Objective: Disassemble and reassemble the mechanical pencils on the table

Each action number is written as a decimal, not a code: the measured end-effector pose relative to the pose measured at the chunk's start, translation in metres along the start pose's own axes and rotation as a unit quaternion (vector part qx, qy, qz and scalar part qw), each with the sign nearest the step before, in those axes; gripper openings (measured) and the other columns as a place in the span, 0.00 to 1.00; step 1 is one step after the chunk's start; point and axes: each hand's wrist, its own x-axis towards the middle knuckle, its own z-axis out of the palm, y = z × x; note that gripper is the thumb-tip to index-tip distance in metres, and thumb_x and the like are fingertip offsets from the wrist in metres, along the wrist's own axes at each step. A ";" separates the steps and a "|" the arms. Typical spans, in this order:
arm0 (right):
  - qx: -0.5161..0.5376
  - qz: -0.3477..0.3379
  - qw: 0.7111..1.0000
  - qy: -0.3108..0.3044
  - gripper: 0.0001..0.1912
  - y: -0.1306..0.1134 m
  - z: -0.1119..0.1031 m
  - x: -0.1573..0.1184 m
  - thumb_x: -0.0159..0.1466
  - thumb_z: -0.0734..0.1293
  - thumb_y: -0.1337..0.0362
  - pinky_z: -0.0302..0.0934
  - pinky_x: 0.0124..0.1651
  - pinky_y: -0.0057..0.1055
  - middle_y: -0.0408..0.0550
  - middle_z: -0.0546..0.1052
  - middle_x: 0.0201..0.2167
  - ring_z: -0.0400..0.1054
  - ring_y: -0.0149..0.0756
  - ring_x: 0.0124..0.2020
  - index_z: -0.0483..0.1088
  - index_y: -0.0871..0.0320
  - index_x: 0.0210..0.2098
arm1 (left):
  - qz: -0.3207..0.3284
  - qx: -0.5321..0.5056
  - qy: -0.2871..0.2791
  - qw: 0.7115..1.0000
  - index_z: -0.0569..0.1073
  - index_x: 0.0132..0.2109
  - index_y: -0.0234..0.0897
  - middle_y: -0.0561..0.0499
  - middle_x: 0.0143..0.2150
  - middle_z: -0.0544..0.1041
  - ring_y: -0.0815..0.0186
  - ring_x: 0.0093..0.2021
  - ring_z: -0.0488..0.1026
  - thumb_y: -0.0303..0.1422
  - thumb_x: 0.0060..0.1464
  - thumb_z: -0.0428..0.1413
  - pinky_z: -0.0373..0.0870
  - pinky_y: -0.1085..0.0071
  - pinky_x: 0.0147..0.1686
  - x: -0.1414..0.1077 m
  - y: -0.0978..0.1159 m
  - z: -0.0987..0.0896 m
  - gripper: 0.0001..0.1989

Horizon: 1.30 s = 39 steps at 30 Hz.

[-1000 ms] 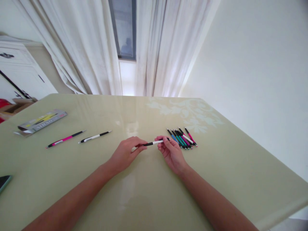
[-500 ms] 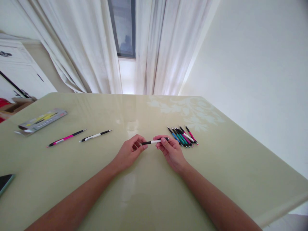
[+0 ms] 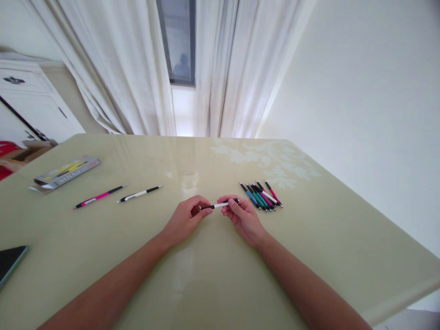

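A black-and-white pen (image 3: 220, 205) lies level between my two hands above the table. My left hand (image 3: 187, 219) pinches its black tip end, and the fingers cover the point. Around the other end, the fingers of my right hand (image 3: 245, 220) are closed, thumb on top. Just right of my right hand rests a pile of several pens (image 3: 263, 196) in blue, green, purple, white and pink. On the left, a pink-and-black pen (image 3: 99, 196) and another white-and-black pen (image 3: 140, 194) lie side by side, apart from each other.
An opened pen box (image 3: 67, 174) lies at the back left of the green table (image 3: 213, 284). A dark phone-like device (image 3: 12, 262) sits at the left edge. Beyond the table are a white cabinet (image 3: 30, 98), curtains and a wall.
My left hand has slid slightly along the pen, covering more of its black tip end. The view has shifted a little, so things at the left appear further right.
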 end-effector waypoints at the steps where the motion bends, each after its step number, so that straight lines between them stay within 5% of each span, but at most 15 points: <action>1: -0.003 0.004 1.000 -0.004 0.15 0.000 0.000 0.000 0.63 0.76 0.53 0.69 0.40 0.23 0.48 0.81 0.37 0.72 0.27 0.32 0.83 0.58 0.41 | -0.006 0.003 -0.001 1.000 0.78 0.37 0.37 0.55 0.26 0.73 0.67 0.26 0.66 0.47 0.66 0.53 0.59 0.72 0.27 0.000 0.000 0.000 0.19; 3: -0.010 0.010 1.000 -0.014 0.15 0.001 -0.001 -0.001 0.63 0.76 0.53 0.69 0.42 0.24 0.48 0.82 0.37 0.72 0.28 0.33 0.83 0.58 0.42 | -0.019 0.008 -0.002 1.000 0.77 0.31 0.36 0.54 0.23 0.71 0.68 0.24 0.65 0.47 0.69 0.47 0.58 0.72 0.26 0.000 0.000 0.000 0.25; 8: -0.018 -0.006 1.000 -0.010 0.12 0.002 -0.001 -0.001 0.63 0.76 0.54 0.69 0.46 0.28 0.47 0.82 0.40 0.73 0.30 0.35 0.83 0.55 0.42 | 0.012 -0.007 0.002 1.000 0.79 0.42 0.37 0.54 0.31 0.77 0.67 0.29 0.69 0.46 0.62 0.59 0.62 0.73 0.29 0.000 0.000 0.000 0.15; 11: -0.034 -0.002 0.999 -0.016 0.13 0.002 -0.002 -0.001 0.63 0.76 0.55 0.68 0.47 0.29 0.48 0.83 0.40 0.73 0.31 0.36 0.83 0.55 0.42 | -0.004 0.025 -0.018 1.000 0.78 0.33 0.37 0.54 0.24 0.74 0.67 0.25 0.67 0.45 0.70 0.48 0.60 0.72 0.28 0.000 -0.001 0.000 0.23; 15: -0.051 -0.004 0.999 -0.018 0.14 0.002 -0.005 -0.002 0.63 0.76 0.54 0.68 0.49 0.31 0.48 0.83 0.39 0.74 0.32 0.37 0.83 0.56 0.43 | 0.018 0.017 0.003 1.000 0.77 0.46 0.38 0.53 0.34 0.79 0.66 0.30 0.71 0.44 0.65 0.57 0.63 0.72 0.30 -0.001 -0.001 0.000 0.14; 19: -0.056 0.001 0.998 -0.024 0.14 0.002 -0.005 -0.001 0.63 0.75 0.54 0.68 0.48 0.31 0.48 0.83 0.39 0.74 0.32 0.36 0.83 0.56 0.43 | 0.059 0.071 -0.010 0.996 0.76 0.35 0.38 0.51 0.31 0.77 0.64 0.33 0.72 0.41 0.70 0.49 0.65 0.69 0.36 -0.001 0.000 0.001 0.18; 24: -0.046 0.000 0.999 -0.022 0.14 0.002 -0.004 -0.001 0.63 0.76 0.54 0.67 0.48 0.30 0.48 0.82 0.37 0.74 0.31 0.36 0.83 0.56 0.43 | 0.041 0.053 -0.007 0.998 0.76 0.46 0.39 0.52 0.35 0.79 0.65 0.33 0.72 0.42 0.66 0.56 0.65 0.70 0.32 -0.002 0.001 0.000 0.12; 26: -0.038 0.004 0.999 -0.018 0.14 0.001 -0.004 -0.001 0.63 0.76 0.54 0.68 0.48 0.30 0.48 0.82 0.37 0.73 0.32 0.35 0.83 0.56 0.42 | 0.062 0.087 -0.007 0.994 0.76 0.41 0.39 0.52 0.32 0.78 0.64 0.33 0.73 0.41 0.69 0.51 0.66 0.69 0.34 -0.002 0.000 0.001 0.14; 28: -0.037 0.007 0.999 -0.020 0.14 0.001 -0.004 0.000 0.62 0.76 0.54 0.68 0.47 0.31 0.48 0.82 0.38 0.73 0.32 0.36 0.83 0.56 0.42 | 0.083 0.129 -0.004 0.988 0.76 0.38 0.39 0.51 0.31 0.77 0.63 0.34 0.73 0.39 0.72 0.45 0.66 0.68 0.37 -0.003 0.000 0.002 0.19; 32: -0.024 0.001 1.000 -0.009 0.13 0.000 -0.003 -0.001 0.62 0.76 0.54 0.67 0.46 0.31 0.48 0.82 0.38 0.72 0.32 0.35 0.83 0.56 0.41 | 0.136 0.211 0.015 0.968 0.75 0.46 0.39 0.49 0.39 0.79 0.62 0.38 0.74 0.40 0.71 0.50 0.67 0.66 0.40 -0.006 0.000 0.005 0.12; 39: -0.011 0.004 1.000 -0.010 0.13 -0.003 -0.003 -0.002 0.63 0.75 0.53 0.66 0.43 0.31 0.48 0.81 0.39 0.70 0.32 0.34 0.82 0.56 0.39 | 0.203 0.366 0.038 0.907 0.74 0.44 0.38 0.47 0.37 0.78 0.58 0.37 0.72 0.39 0.73 0.47 0.65 0.62 0.40 -0.010 0.001 0.010 0.15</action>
